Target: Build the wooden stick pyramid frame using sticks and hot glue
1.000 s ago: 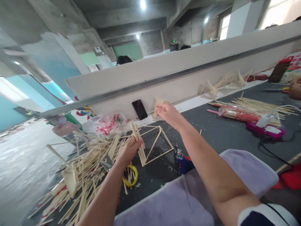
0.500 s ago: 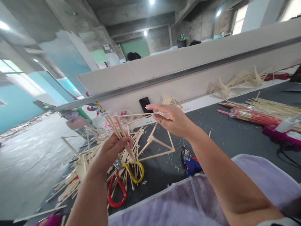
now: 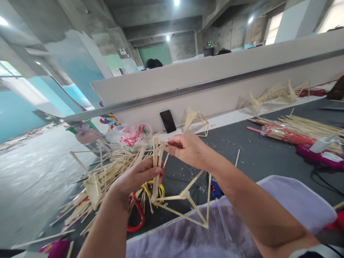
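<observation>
My left hand point(image 3: 142, 175) is wrapped around the fanned sticks of a wooden stick frame point(image 3: 185, 194), holding them nearly upright. The frame's glued triangular end reaches out to the right, low over the table edge. My right hand point(image 3: 188, 149) has thumb and fingers pinched at the top of the sticks, on the frame's upper end. Below my left hand lie scissors point(image 3: 138, 215) with one red and one yellow handle, partly covered by sticks and hand. A blue glue gun point(image 3: 215, 189) lies beneath my right forearm, partly hidden.
Loose sticks point(image 3: 115, 168) are heaped on the left of the dark table, beside a plastic bag point(image 3: 131, 136). A phone point(image 3: 168, 121) leans on the partition near a small stick model point(image 3: 196, 122). Bundled sticks point(image 3: 279, 132) and a purple device point(image 3: 322, 154) lie right. A lilac cloth point(image 3: 295, 204) covers the front edge.
My right hand has gone from flat and open to pinched, moving slightly down. The stick frame has turned in my left hand: its sticks stand more upright and its triangular end swung toward me.
</observation>
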Action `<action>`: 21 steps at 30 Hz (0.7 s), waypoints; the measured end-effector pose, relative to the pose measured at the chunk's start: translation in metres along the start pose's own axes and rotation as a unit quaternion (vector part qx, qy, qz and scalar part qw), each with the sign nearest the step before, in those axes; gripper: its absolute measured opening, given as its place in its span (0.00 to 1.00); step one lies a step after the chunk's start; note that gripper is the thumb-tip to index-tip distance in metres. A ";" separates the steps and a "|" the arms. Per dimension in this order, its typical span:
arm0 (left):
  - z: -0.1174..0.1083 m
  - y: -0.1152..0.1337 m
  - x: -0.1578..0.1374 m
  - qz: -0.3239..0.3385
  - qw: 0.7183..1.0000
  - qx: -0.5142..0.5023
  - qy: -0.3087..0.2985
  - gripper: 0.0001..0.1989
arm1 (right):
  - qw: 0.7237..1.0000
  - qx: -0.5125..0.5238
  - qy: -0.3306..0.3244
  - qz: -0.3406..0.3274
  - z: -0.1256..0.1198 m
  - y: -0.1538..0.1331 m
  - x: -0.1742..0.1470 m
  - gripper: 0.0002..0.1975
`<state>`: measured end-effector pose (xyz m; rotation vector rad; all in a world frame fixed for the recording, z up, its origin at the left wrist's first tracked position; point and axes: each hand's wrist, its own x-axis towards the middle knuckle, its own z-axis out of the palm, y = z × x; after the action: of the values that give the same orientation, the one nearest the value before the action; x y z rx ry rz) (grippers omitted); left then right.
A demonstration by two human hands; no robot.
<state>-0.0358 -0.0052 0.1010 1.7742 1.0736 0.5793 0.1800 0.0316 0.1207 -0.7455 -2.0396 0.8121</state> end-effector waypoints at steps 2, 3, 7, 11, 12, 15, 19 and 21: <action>0.001 0.000 0.000 -0.004 1.000 -0.004 0.012 0.11 | 1.000 0.010 0.003 0.024 0.003 0.004 0.002 0.10; 0.001 0.000 0.001 -0.007 1.000 -0.007 0.017 0.11 | 0.999 0.011 0.005 0.032 0.005 0.006 0.004 0.10; 0.002 -0.003 0.003 -0.017 0.999 -0.031 0.024 0.10 | 0.998 0.017 0.013 0.052 0.012 0.015 0.008 0.13; 0.003 -0.007 0.006 -0.017 0.999 -0.039 0.023 0.09 | 0.997 0.034 0.026 0.069 0.017 0.019 0.010 0.12; 0.003 -0.007 0.007 -0.021 0.999 -0.036 0.023 0.09 | 0.997 0.042 0.029 0.066 0.018 0.020 0.010 0.12; 0.004 -0.009 0.009 -0.037 0.999 -0.023 0.019 0.10 | 0.997 0.052 0.030 0.055 0.019 0.020 0.010 0.12; 0.007 -0.012 0.013 -0.053 0.998 -0.018 0.020 0.12 | 0.996 0.053 0.023 0.073 0.020 0.025 0.011 0.13; 0.008 -0.015 0.016 -0.052 0.998 -0.006 0.027 0.12 | 0.995 0.067 0.018 0.077 0.020 0.030 0.013 0.14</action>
<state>-0.0284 0.0070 0.0830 1.6905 1.1901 0.5722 0.1635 0.0537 0.0945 -0.8429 -1.8919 1.0055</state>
